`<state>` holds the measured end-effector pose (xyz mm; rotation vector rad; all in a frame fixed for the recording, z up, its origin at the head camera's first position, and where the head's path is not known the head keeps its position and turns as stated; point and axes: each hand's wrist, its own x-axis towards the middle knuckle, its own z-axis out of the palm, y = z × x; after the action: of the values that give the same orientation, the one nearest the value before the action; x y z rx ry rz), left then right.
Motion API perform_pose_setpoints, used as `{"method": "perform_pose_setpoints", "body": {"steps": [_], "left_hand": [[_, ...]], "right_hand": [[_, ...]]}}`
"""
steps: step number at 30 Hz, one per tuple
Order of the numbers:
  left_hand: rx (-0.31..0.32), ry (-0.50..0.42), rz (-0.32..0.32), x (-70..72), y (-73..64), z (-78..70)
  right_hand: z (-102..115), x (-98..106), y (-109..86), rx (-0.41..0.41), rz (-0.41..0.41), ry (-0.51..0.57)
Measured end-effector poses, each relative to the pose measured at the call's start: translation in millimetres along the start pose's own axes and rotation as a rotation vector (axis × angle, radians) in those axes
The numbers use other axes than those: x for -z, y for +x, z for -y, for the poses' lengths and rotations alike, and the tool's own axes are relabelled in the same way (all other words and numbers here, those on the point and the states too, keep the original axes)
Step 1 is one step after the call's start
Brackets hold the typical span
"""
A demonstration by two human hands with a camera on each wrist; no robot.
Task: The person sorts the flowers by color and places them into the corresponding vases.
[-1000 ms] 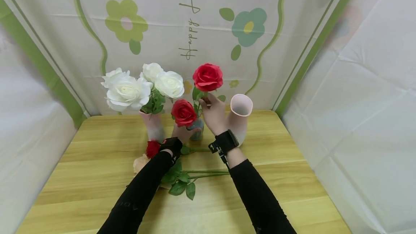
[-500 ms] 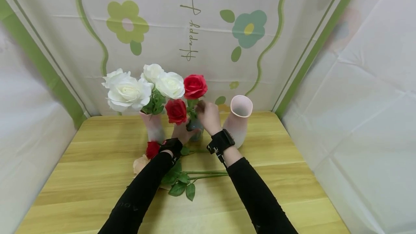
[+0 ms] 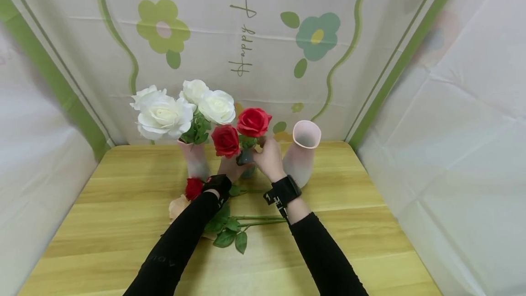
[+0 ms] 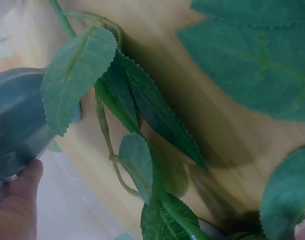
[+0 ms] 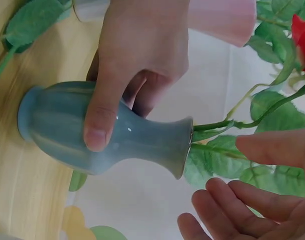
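My left hand grips the body of a small blue-grey vase, its thumb across the front in the right wrist view. Two red roses, a left one and a right one, stand above the vase, and stems enter its mouth. Beside that mouth is my right hand. Its fingers are loosely extended in the right wrist view, holding nothing, with one fingertip close to the leaves. The left wrist view shows part of the vase, my left fingertips and green leaves.
White roses fill a pink-and-grey vase at the left. Another pink-and-grey vase stands right of my right hand. On the wooden table lie a red rose, a peach flower and green stems.
My right hand lowered the right red rose into the blue vase, then let go of its stem and opened beside the vase's mouth. My left hand stays on the vase.
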<state>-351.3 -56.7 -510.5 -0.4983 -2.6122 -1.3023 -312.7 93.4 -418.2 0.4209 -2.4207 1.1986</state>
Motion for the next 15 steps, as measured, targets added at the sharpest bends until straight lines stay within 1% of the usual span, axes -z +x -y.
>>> {"method": "perform_pose_setpoints", "body": {"steps": [2,4,6,8,10,12,15], "left_hand": [[-0.002,0.007,0.002,1.3,-0.7,-1.7],[0.002,0.018,0.018,1.7,-0.8,-1.8],[0.014,0.024,0.041,1.7,-0.7,-0.6],[0.029,0.022,0.053,0.8,-0.2,0.4],[0.038,-0.001,0.045,0.5,-0.2,0.7],[0.031,-0.026,0.023,0.7,-0.6,-0.3],[0.01,-0.06,-0.01,1.0,-1.0,-2.9]], "right_hand": [[0.6,0.3,-6.4,0.01,0.001,-0.007],[0.2,0.7,-14.1,0.011,0.015,-0.013],[-1.1,1.2,-23.0,0.0,0.044,-0.012],[-4.2,1.5,-31.9,0.001,0.074,-0.035],[-7.7,1.6,-40.4,0.002,0.102,-0.045],[-11.9,1.3,-47.4,0.01,0.137,-0.056],[-18.7,0.8,-56.0,0.01,0.187,-0.107]]}}
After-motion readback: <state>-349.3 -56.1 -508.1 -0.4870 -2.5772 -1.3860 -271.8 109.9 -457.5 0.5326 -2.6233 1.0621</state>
